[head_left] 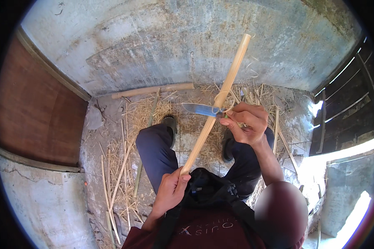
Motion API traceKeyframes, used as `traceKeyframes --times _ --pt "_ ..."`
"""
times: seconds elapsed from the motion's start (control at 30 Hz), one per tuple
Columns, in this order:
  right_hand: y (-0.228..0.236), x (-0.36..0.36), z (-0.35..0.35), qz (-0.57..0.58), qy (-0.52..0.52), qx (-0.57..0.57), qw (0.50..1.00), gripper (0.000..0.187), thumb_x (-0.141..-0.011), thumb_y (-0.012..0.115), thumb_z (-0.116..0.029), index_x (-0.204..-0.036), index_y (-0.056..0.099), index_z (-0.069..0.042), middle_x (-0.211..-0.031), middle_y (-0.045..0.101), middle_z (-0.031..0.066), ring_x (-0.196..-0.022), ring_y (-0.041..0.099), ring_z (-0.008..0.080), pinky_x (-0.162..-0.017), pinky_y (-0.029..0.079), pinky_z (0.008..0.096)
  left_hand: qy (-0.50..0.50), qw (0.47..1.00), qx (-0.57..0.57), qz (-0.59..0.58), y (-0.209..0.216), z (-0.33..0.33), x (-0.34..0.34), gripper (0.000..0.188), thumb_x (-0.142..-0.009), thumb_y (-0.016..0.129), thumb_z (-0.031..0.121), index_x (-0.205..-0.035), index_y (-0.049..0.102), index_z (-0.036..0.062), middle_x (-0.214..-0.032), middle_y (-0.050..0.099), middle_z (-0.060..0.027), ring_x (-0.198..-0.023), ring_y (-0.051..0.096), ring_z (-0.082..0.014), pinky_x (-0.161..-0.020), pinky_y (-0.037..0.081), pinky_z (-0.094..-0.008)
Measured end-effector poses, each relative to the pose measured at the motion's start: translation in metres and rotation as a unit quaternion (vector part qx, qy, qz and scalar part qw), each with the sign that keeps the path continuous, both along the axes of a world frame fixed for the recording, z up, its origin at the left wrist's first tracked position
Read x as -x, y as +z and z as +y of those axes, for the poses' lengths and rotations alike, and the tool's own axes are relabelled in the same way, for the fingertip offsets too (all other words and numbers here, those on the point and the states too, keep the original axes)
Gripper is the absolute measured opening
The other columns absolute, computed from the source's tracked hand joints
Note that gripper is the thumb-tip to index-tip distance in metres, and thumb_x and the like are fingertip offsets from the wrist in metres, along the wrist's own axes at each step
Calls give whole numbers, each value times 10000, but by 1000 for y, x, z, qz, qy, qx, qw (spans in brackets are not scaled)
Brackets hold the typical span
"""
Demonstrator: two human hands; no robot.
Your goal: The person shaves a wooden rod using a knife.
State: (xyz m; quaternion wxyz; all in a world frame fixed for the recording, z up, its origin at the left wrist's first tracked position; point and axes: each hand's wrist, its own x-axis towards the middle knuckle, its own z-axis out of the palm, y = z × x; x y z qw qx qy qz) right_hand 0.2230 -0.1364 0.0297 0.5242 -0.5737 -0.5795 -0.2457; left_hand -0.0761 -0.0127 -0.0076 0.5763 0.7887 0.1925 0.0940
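Note:
My left hand (170, 191) is closed round the near end of a long, pale bamboo stick (237, 61). The stick slants up and away to the right, its far end in the air before the wall. In my right hand (251, 121), a knife (200, 109) is gripped by its handle, which the fingers mostly cover. Its blade lies across the middle of the stick, tip toward the left. A thin curled shaving (218, 98) loops round the stick just beyond the blade, near my right fingers.
Straw-like shavings (143, 111) litter the floor between and around my legs. Long thin strips (119, 182) lie at left, and more strips (287, 151) at right. A thick pole (162, 89) rests near the concrete wall (153, 54). A brown door panel (41, 103) stands left, dark slats (347, 99) right.

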Motion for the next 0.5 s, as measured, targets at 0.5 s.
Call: traceKeyframes --times 0.5 --pt "20 -76 0 49 -89 -47 994 236 -890 876 -4 -773 674 28 -681 666 110 -617 672 163 -713 613 311 16 1000 -4 27 -4 0 24 361 -1164 561 304 -1004 620 -14 -643 518 -109 -531 517 -227 -550 413 -390"
